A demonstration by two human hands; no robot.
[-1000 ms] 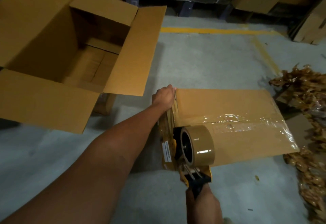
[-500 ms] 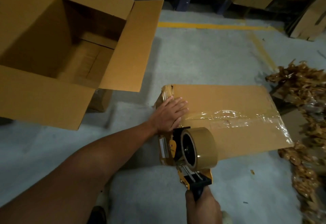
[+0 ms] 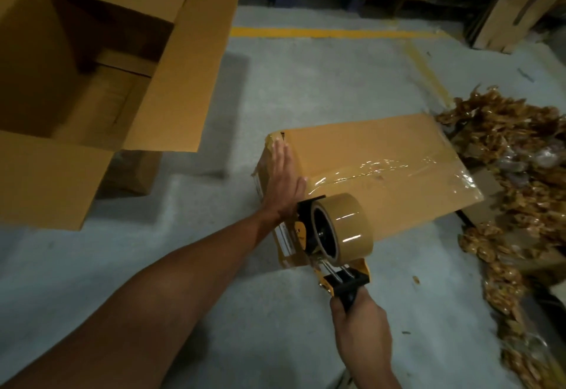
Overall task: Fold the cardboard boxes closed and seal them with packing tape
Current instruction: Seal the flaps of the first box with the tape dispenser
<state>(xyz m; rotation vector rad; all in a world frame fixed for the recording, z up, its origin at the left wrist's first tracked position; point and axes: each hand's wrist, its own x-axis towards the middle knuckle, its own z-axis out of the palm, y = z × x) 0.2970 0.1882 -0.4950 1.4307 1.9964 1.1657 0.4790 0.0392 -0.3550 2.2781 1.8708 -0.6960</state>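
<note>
Concrete warehouse floor [image 3: 306, 97], dimly lit, with a painted yellow line [image 3: 321, 33] beyond the closed box [image 3: 382, 155] and flat cardboard stacks [image 3: 514, 14] against the far wall. The closed box lies low on the floor at centre. Its long axis runs from the end nearest the person away toward a heap of crumpled tape scraps [image 3: 505, 149], which touches its far end. A glossy tape strip [image 3: 382, 168] lies along that axis over the top seam.

The left hand [image 3: 284, 183] rests flat on the box's near end, fingers straight and together, pointing along the end edge and so across the strip; its grip is wide and holds nothing. The tape dispenser [image 3: 337, 235], carrying a brown tape roll [image 3: 349, 226], sits at the same end, just beside the left wrist on the person's side. The grip of the right hand [image 3: 361, 327] is closed round its black handle.

Both hands thus meet at one end, the left being nearer the strip. The coming move probably turns on this: the tape must pass over the end edge and down the end face (largely hidden behind the dispenser) before it is cut.

An open box [image 3: 92, 67], flaps spread, stands well apart to the left of the closed box, not yet folded.
</note>
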